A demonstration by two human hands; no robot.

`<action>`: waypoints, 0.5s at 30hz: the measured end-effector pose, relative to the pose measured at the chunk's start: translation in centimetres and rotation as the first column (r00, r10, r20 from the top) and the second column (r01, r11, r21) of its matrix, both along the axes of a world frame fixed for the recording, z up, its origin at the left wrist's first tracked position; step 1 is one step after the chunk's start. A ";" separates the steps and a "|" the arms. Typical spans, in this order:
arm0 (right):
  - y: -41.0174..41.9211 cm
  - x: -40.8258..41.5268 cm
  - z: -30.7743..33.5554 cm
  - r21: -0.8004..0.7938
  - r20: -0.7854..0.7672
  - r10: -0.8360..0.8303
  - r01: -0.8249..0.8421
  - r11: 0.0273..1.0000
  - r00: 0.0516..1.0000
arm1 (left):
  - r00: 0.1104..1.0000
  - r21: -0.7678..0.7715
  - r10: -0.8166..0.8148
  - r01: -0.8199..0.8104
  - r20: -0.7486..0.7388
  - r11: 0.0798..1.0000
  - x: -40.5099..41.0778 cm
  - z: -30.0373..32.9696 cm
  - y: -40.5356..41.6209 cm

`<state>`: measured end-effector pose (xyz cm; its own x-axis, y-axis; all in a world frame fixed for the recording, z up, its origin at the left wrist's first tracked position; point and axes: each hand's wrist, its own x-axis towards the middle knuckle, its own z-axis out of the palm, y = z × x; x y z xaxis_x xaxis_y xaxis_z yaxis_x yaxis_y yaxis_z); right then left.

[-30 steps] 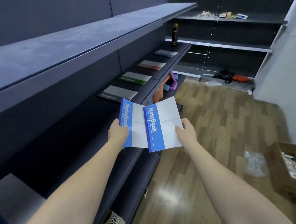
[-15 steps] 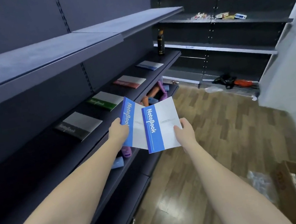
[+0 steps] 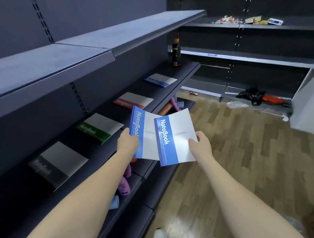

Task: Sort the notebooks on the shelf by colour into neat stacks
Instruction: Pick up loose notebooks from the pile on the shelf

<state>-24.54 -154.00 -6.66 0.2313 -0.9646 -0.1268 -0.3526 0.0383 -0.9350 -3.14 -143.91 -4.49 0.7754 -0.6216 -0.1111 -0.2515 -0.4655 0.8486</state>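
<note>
left hand grips blue notebook; right hand grips second blue notebook

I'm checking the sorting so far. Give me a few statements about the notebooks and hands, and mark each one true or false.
1. Each hand holds a blue notebook. True: the left hand grips one blue notebook, the right hand another.
2. A green notebook lies on the shelf. True.
3. The red notebook lies on top of the green one. False: they lie apart.
4. The black notebook is on the floor. False: it lies on the shelf.
5. A blue notebook lies at the shelf's far end. True.
</note>
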 end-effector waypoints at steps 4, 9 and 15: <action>-5.3 2.8 -0.1 0.000 -0.005 -0.023 0.023 1.000 1.000 | 0.999 -0.025 -0.025 0.024 -0.022 0.999 3.0 -0.8 -6.5; -13.0 6.7 0.4 -0.021 -0.046 -0.032 0.031 0.999 0.998 | 0.996 -0.061 -0.031 0.026 -0.084 0.998 7.1 -1.0 -15.4; -21.6 11.2 0.5 -0.035 -0.117 -0.057 0.053 0.998 0.992 | 0.993 -0.040 -0.051 0.047 -0.106 0.998 11.6 -0.9 -24.0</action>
